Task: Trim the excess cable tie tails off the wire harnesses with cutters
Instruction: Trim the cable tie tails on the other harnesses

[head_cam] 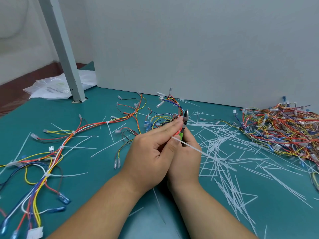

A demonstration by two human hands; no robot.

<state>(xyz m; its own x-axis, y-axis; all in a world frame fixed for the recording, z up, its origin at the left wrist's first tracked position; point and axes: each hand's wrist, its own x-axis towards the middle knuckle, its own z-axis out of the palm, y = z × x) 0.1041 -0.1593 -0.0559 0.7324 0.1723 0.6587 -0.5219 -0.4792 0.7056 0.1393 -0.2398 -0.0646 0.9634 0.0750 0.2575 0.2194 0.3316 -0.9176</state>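
**Bench surroundings**

A teal table (103,104) fills the lower view. A grey post (63,54) stands on it at the back left, leaning in the wide-angle view, with the mat cut around its foot. Clear plastic bags (51,88) lie crumpled behind the post, near the table's edge. A pale panel (189,45) stands upright along the table's back. A brown strip (25,80) shows at far left.

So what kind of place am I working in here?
Probably a wire-harness assembly bench: a teal work mat, a tangled heap of multicoloured wire harnesses at the right, and white cut cable tie tails scattered about.
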